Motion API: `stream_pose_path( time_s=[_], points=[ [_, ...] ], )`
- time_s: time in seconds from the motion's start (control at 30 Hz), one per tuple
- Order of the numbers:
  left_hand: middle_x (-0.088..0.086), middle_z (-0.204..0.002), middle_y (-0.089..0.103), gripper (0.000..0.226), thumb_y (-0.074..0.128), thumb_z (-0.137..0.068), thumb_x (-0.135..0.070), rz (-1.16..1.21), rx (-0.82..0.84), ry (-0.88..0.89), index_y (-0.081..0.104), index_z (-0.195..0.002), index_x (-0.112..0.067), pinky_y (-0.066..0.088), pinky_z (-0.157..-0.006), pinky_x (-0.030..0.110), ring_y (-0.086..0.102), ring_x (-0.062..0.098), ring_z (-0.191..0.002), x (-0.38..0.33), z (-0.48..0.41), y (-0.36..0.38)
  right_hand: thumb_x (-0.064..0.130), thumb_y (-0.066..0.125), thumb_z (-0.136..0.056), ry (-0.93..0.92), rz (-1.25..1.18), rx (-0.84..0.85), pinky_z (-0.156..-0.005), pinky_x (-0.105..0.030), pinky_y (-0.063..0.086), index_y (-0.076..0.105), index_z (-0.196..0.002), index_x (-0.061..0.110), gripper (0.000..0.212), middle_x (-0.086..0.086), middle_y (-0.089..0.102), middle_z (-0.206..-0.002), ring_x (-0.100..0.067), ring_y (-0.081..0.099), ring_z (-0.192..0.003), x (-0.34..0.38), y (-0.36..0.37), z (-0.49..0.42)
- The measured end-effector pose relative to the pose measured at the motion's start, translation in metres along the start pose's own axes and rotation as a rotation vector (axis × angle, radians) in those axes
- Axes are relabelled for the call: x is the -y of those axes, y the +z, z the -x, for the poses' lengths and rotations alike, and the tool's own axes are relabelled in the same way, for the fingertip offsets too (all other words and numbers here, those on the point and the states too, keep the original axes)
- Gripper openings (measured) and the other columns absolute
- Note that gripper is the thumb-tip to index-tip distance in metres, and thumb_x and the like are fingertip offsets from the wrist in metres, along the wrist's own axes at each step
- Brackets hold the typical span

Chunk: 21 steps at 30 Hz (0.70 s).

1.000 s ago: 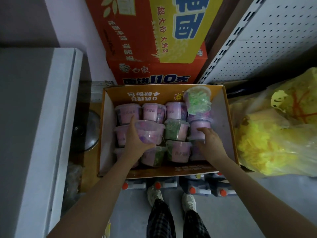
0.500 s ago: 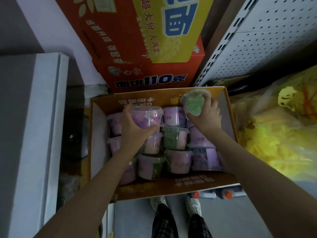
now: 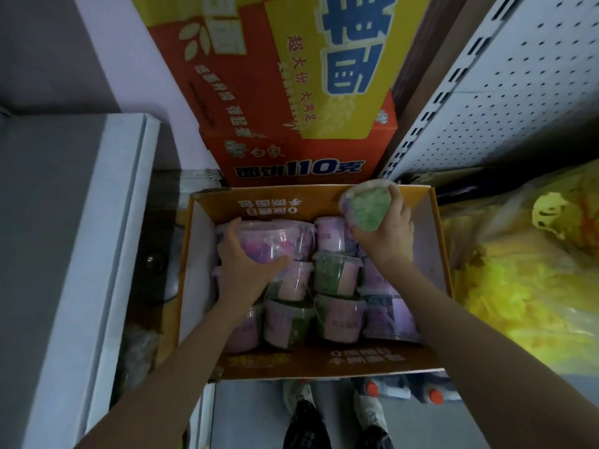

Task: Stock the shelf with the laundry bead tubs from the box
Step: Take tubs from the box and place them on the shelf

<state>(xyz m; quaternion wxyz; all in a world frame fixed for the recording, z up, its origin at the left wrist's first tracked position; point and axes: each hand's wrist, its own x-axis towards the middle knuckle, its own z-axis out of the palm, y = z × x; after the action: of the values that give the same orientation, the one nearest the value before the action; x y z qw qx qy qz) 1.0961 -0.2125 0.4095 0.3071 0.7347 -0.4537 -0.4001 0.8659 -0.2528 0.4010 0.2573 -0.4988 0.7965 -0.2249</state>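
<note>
An open orange cardboard box point(image 3: 439, 254) sits below me, packed with several clear tubs of purple and green laundry beads point(image 3: 337, 277). My left hand point(image 3: 249, 270) grips a purple bead tub point(image 3: 275, 243) lifted above the box's left side. My right hand point(image 3: 385, 234) grips a green bead tub point(image 3: 368, 205), tilted, over the box's far right corner. The white perforated shelf panel point(image 3: 505, 92) rises at the upper right.
A large red and yellow carton point(image 3: 291, 92) stands behind the box. A white cabinet point(image 3: 81, 254) runs along the left. A yellow plastic bag point(image 3: 531, 264) bulges at the right. Bottles with orange caps point(image 3: 434, 395) and my feet point(image 3: 298, 393) are below the box.
My left hand lifted the purple tub out of the stack. My right hand moved from a lower tub to the green tub and raised it.
</note>
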Motion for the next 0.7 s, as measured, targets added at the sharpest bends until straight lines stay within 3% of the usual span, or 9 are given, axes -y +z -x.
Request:
stream_pose_path(
  time_s=[0.1, 0.23, 0.33, 0.43, 0.5, 0.57, 0.7],
  points=[
    [0.000, -0.143, 0.030, 0.106, 0.088, -0.058, -0.030, 0.040, -0.048, -0.004, 0.022, -0.141, -0.032, 0.038, -0.098, 0.034, 0.032, 0.010, -0.124, -0.015, 0.014, -0.016, 0.053, 0.074, -0.070, -0.023, -0.077, 0.011, -0.100, -0.044, 0.036, 0.016, -0.146, 0.023, 0.100, -0.008, 0.037, -0.141, -0.030, 0.040, -0.125, 0.019, -0.014, 0.019],
    [-0.008, -0.127, 0.045, 0.098, 0.090, -0.055, -0.020, 0.130, -0.175, 0.030, 0.032, -0.133, -0.030, 0.046, -0.089, 0.026, 0.047, 0.003, -0.110, -0.040, 0.043, -0.046, 0.052, 0.075, -0.068, -0.129, -0.171, 0.053, -0.104, -0.040, 0.038, 0.020, -0.147, 0.024, 0.101, -0.002, 0.037, -0.141, -0.020, 0.036, -0.130, 0.047, -0.042, 0.047],
    [0.001, -0.137, 0.040, 0.113, 0.093, -0.047, -0.026, 0.176, -0.287, 0.010, 0.028, -0.140, -0.027, 0.042, -0.089, 0.029, 0.043, 0.013, -0.120, -0.058, 0.074, -0.073, 0.047, 0.078, -0.065, -0.222, -0.242, 0.099, -0.103, -0.038, 0.043, 0.021, -0.147, 0.026, 0.102, 0.004, 0.041, -0.140, -0.014, 0.040, -0.129, 0.072, -0.068, 0.069],
    [0.006, -0.137, 0.040, 0.120, 0.091, -0.041, -0.038, 0.196, -0.404, 0.054, 0.027, -0.141, -0.026, 0.043, -0.095, 0.033, 0.046, 0.020, -0.122, -0.077, 0.110, -0.099, 0.044, 0.077, -0.066, -0.379, -0.367, 0.093, -0.090, -0.015, 0.042, 0.034, -0.134, 0.031, 0.081, 0.017, 0.049, -0.122, 0.008, 0.043, -0.111, 0.097, -0.097, 0.095],
    [0.008, -0.136, 0.039, 0.113, 0.092, -0.049, -0.030, 0.192, -0.504, 0.082, 0.027, -0.142, -0.024, 0.038, -0.094, 0.028, 0.044, 0.021, -0.122, -0.090, 0.140, -0.117, 0.044, 0.076, -0.067, -0.427, -0.428, 0.133, -0.090, -0.019, 0.037, 0.031, -0.140, 0.030, 0.087, 0.016, 0.044, -0.120, 0.003, 0.039, -0.111, 0.115, -0.118, 0.115],
    [0.010, -0.138, 0.038, 0.110, 0.091, -0.054, -0.025, 0.181, -0.593, 0.105, 0.026, -0.142, -0.021, 0.035, -0.096, 0.026, 0.042, 0.023, -0.124, -0.103, 0.168, -0.136, 0.047, 0.075, -0.065, -0.492, -0.491, 0.174, -0.090, -0.027, 0.042, 0.033, -0.139, 0.030, 0.087, 0.011, 0.048, -0.124, -0.006, 0.045, -0.114, 0.132, -0.134, 0.132],
    [0.006, -0.137, 0.038, 0.117, 0.088, -0.043, -0.044, 0.189, -0.747, 0.170, 0.028, -0.141, -0.022, 0.034, -0.102, 0.027, 0.041, 0.017, -0.125, -0.124, 0.225, -0.180, 0.039, 0.080, -0.065, -0.651, -0.579, 0.244, -0.098, -0.021, 0.035, 0.033, -0.140, 0.026, 0.090, 0.010, 0.049, -0.128, 0.006, 0.040, -0.114, 0.170, -0.166, 0.172]
  ],
)
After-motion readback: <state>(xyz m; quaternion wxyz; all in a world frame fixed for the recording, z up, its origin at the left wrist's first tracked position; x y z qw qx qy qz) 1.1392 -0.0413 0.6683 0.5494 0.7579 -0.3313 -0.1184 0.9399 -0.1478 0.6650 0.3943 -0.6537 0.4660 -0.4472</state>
